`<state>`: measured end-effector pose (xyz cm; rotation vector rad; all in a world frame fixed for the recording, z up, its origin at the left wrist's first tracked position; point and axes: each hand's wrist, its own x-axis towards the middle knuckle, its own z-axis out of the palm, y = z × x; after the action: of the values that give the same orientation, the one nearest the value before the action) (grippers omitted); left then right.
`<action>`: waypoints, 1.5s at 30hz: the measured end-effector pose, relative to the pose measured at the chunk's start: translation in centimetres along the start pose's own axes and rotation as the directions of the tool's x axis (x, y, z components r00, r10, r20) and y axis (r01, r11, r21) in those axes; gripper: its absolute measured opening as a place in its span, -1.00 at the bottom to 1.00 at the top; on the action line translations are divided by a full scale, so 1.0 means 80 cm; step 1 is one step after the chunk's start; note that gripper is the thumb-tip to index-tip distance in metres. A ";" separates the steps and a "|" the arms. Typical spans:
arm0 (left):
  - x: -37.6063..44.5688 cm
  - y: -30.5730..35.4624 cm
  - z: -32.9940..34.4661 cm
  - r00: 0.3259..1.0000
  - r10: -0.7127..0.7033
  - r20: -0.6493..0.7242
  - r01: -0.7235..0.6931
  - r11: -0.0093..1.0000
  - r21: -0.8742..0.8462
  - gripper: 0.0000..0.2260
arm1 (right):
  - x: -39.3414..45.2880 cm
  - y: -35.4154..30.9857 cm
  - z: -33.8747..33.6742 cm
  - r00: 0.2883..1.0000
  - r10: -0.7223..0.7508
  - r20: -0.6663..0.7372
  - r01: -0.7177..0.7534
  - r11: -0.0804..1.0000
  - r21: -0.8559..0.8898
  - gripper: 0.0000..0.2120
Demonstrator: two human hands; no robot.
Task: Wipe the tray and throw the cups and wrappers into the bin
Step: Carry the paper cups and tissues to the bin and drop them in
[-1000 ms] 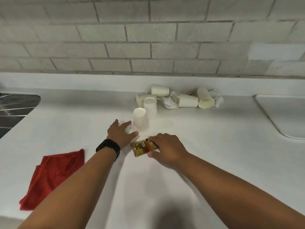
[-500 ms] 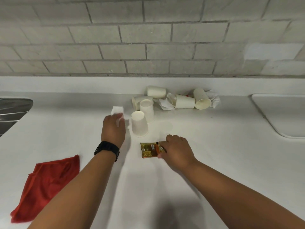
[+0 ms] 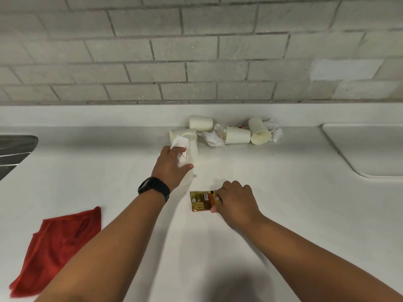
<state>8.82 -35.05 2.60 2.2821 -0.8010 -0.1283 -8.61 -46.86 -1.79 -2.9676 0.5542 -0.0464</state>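
My left hand (image 3: 172, 165) holds a crumpled white paper (image 3: 180, 143) and lies over the nearer upturned paper cup, which it mostly hides. A second upturned cup (image 3: 193, 149) stands just behind it. My right hand (image 3: 236, 202) pinches the right end of a gold wrapper (image 3: 200, 201) that lies flat on the white counter (image 3: 272, 203). Several more cups lie on their sides by the back wall, among them one cup (image 3: 200, 123), another (image 3: 237, 135) and a third (image 3: 259, 130), with crumpled papers (image 3: 214, 138) between them. A white tray (image 3: 370, 149) sits at the right edge.
A red cloth (image 3: 54, 243) lies bunched at the counter's front left. A steel sink drainer (image 3: 15, 149) shows at the far left. A grey brick wall (image 3: 196, 62) closes off the back. No bin is in view.
My left hand picked up the white paper, lifted it leftward, then swung right onto the nearer upturned cup. My right hand stayed on the gold wrapper, which turned square to me.
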 end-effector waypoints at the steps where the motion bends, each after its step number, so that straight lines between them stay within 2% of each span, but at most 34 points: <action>1: -0.002 0.001 -0.001 1.000 -0.004 0.006 0.004 1.000 -0.002 -0.50 | -0.002 0.002 0.000 1.000 0.030 -0.003 -0.030 0.999 0.011 -0.52; 3: -0.005 0.001 0.000 1.000 -0.007 0.011 0.007 1.000 -0.003 -0.50 | -0.004 0.008 -0.001 0.995 0.096 0.001 -0.096 0.995 0.034 -0.52; 7: -0.017 0.006 0.007 1.000 0.009 0.000 -0.009 1.000 -0.009 -0.51 | -0.016 0.027 -0.003 0.981 0.194 -0.007 -0.193 0.977 0.086 -0.63; 12: -0.046 0.039 0.032 0.998 0.061 0.019 -0.060 0.997 -0.055 -0.52 | -0.054 0.067 -0.007 0.913 0.405 -0.060 -0.363 0.869 0.337 -0.79; 14: -0.058 0.056 0.044 0.996 0.081 0.033 -0.078 0.993 -0.086 -0.54 | -0.071 0.084 -0.012 0.877 0.481 -0.023 -0.408 0.767 0.496 -0.89; 15: -0.064 0.065 0.049 0.995 0.092 0.042 -0.088 0.991 -0.097 -0.54 | -0.079 0.092 -0.013 0.857 0.516 0.013 -0.415 0.673 0.612 -0.93; 17: -0.077 0.086 0.065 0.990 0.124 0.064 -0.116 0.987 -0.113 -0.53 | -0.100 0.111 -0.023 0.818 0.563 0.116 -0.377 0.374 0.847 -0.92; 18: -0.085 0.101 0.076 0.987 0.143 0.079 -0.132 0.983 -0.127 -0.53 | -0.115 0.125 -0.028 0.796 0.588 0.141 -0.346 0.252 0.904 -0.90; 19: -0.091 0.110 0.082 0.984 0.152 0.088 -0.139 0.980 -0.146 -0.53 | -0.123 0.133 -0.032 0.787 0.601 0.142 -0.311 0.187 0.932 -0.88; 22: -0.113 0.152 0.114 0.972 0.200 0.122 -0.174 0.965 -0.196 -0.53 | -0.167 0.169 -0.050 0.766 0.627 0.142 -0.253 0.091 0.963 -0.88; 25: -0.135 0.205 0.148 0.948 0.281 0.148 -0.244 0.943 -0.228 -0.54 | -0.220 0.209 -0.064 0.740 0.647 0.182 -0.184 -0.065 0.981 -0.93; 30: -0.186 0.316 0.223 0.892 0.395 0.219 -0.320 0.895 -0.310 -0.54 | -0.333 0.297 -0.082 0.658 0.732 0.178 -0.149 -0.105 0.983 -0.86; 33: -0.231 0.391 0.272 0.833 0.473 0.287 -0.370 0.862 -0.348 -0.54 | -0.411 0.349 -0.086 0.559 0.812 0.169 -0.092 -0.143 0.986 -0.96; 37: -0.294 0.478 0.331 0.727 0.586 0.356 -0.442 0.798 -0.411 -0.54 | -0.515 0.408 -0.070 0.403 0.896 0.187 0.026 -0.215 0.976 -0.93; 41: -0.362 0.551 0.397 0.580 0.678 0.451 -0.481 0.732 -0.482 -0.50 | -0.624 0.450 -0.045 0.149 0.939 0.310 0.157 -0.332 0.930 -0.89; 45: -0.421 0.597 0.465 0.413 0.725 0.551 -0.551 0.680 -0.483 -0.46 | -0.718 0.489 0.022 -0.064 0.858 0.509 0.210 -0.487 0.848 -0.82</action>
<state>-54.04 -64.19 1.54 1.4819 -1.9299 -0.7442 -76.10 -62.12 -8.88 -0.2706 1.5244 -1.1793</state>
